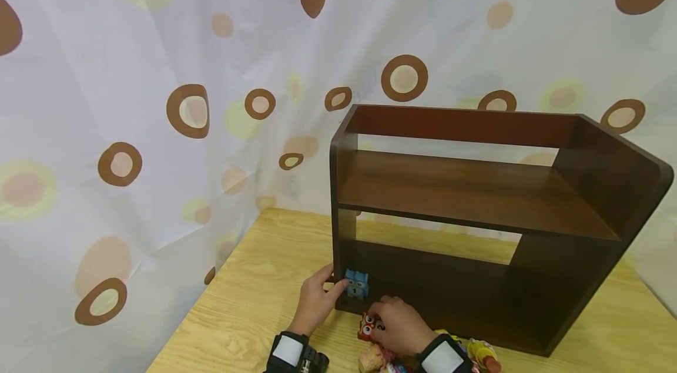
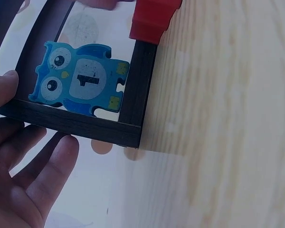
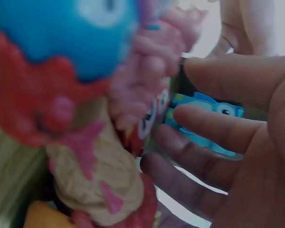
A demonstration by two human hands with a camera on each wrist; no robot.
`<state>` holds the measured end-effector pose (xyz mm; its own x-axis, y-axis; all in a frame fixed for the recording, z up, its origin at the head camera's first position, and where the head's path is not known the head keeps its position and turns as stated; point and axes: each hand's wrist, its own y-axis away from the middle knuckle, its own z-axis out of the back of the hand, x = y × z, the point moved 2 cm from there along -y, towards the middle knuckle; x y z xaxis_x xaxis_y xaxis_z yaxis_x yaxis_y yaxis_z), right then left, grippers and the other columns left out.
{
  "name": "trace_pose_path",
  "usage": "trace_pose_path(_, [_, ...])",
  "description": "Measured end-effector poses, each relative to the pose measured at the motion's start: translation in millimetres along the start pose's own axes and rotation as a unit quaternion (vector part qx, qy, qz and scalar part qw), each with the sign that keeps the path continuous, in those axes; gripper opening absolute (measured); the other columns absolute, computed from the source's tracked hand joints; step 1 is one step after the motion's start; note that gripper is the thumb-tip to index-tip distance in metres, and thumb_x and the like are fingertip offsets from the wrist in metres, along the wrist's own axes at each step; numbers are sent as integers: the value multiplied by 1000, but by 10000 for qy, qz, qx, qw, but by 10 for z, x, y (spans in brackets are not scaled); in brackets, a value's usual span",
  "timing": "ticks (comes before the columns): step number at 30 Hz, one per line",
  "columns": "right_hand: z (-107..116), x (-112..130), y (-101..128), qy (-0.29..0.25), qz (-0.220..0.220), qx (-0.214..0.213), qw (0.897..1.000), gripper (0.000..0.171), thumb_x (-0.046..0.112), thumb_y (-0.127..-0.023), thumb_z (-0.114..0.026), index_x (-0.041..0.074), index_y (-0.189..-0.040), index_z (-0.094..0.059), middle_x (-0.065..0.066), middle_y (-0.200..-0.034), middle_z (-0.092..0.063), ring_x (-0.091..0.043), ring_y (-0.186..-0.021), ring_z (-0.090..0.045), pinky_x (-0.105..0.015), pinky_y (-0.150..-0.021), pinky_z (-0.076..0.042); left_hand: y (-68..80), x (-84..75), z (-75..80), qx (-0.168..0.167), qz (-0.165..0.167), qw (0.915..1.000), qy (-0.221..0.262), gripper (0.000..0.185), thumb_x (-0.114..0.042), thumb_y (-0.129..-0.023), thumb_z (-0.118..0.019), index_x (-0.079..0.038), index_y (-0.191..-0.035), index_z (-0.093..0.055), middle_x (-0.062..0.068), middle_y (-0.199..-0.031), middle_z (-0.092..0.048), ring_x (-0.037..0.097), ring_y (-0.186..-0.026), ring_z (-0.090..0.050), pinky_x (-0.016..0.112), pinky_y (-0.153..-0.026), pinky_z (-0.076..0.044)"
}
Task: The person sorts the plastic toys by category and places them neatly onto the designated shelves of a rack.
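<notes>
Head view, left hand: the left hand [image 1: 315, 301] rests at the left front corner of the dark wooden shelf unit [image 1: 476, 208], thumb and fingers at the blue owl piece [image 1: 357, 284]; a true pinch cannot be told from here.
Head view, owl: it stands upright in the lower compartment, right against the left side wall.
Head view, right hand: the right hand [image 1: 400, 325] lies over a red owl piece [image 1: 367, 326] on the bench [image 1: 248, 314], just in front of the shelf's bottom board.
Head view, containers: the upper shelf board holds nothing visible; the lower compartment shows only the blue owl.
Left wrist view: the blue owl [image 2: 80, 78], marked 1, sits inside the frame corner; the left fingers [image 2: 47, 175] are straight and relaxed outside the frame, one fingertip touching its edge. Grip open.
Right wrist view: the right fingers [image 3: 213, 123] are spread and loosely bent beside a blurred heap of toys [image 3: 85, 114]; nothing is clasped.
Step, as judged: seating the blue owl upright; the red one looks next, needing a firm pinch first.
</notes>
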<state>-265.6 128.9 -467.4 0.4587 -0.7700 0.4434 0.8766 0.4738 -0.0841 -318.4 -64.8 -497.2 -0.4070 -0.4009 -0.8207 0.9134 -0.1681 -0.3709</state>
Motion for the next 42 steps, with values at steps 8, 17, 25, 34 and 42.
trace_pose_path(8, [-46,4,-33,397,-349,53,9986,28,17,-79,-77,3,-104,-72,-7,-91,-60,-23,-77,-55,-43,-60,-48,-21,-8,10,34,-70,10000,-15,42,-25,-94,-67,-16,-134,-63,4,-130,-68,25,-105,-69,23,-74,-56])
trace_pose_path(17, [-45,5,-38,570,-417,203,9973,31,18,-77,-77,2,-104,-72,-9,-94,-60,-25,-79,-55,-45,-59,-48,-7,4,0,13,-26,10000,-1,41,-27,-94,-67,-15,-134,-63,4,-128,-69,25,-105,-68,23,-73,-56])
trace_pose_path(25, [-55,38,-27,740,-730,600,9928,32,26,-76,-79,5,-99,-72,-8,-95,-62,-28,-86,-56,-54,-73,-51,-17,15,-1,-27,-30,10000,-72,40,-28,-94,-67,-14,-132,-64,6,-126,-70,27,-105,-69,24,-73,-56])
trace_pose_path(34, [-71,60,13,423,-1004,863,9903,29,24,-78,-80,13,-99,-63,-3,-95,-66,-27,-89,-58,-58,-81,-45,-15,-5,-13,-11,91,9999,-54,41,-28,-95,-66,-15,-133,-64,4,-125,-70,26,-106,-68,25,-74,-57])
trace_pose_path(42, [-88,2,63,-289,-952,811,9917,32,22,-78,-81,18,-93,-53,5,-82,-59,-16,-75,-49,-49,-74,-37,-13,0,-12,20,16,10000,53,40,-29,-95,-66,-16,-133,-64,4,-125,-70,25,-105,-69,23,-73,-56])
